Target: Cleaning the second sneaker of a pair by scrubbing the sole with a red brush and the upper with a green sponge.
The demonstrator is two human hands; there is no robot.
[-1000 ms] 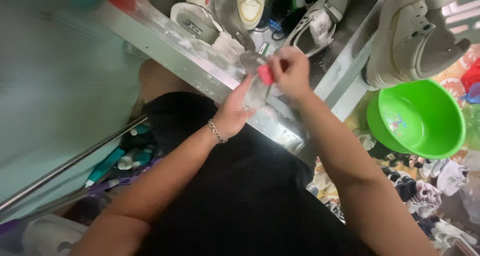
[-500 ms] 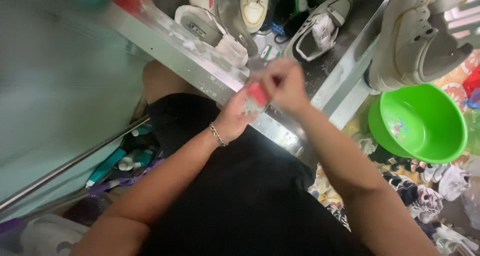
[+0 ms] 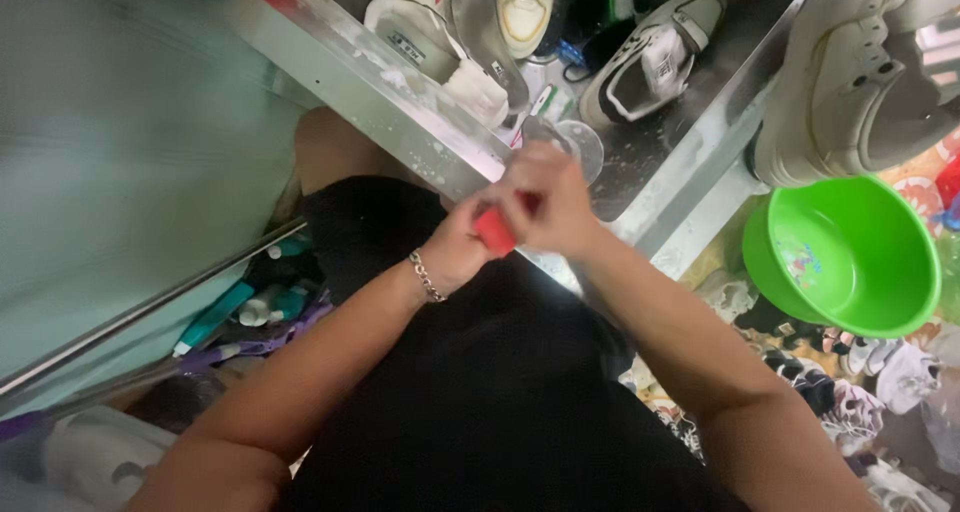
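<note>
The person is standing at the edge of the wet stainless-steel sink counter, both hands meeting just above its rim. The left hand, with a silver chain bracelet at the wrist, is cupping a small clear plastic bottle with a red cap; its fingers are wrapping round the body. The right hand is lying over the top, fingers closing on the red cap, so this looks like the cap-turning step. Whether it is going on or coming off I cannot tell. Any further twisting would call for a firm hold below and a steady wrist above. Both forearms are angling inward, elbows out, wrists bent. Grey and white sneakers are lying in the sink, and a bright green plastic basin is sitting off to the right
</note>
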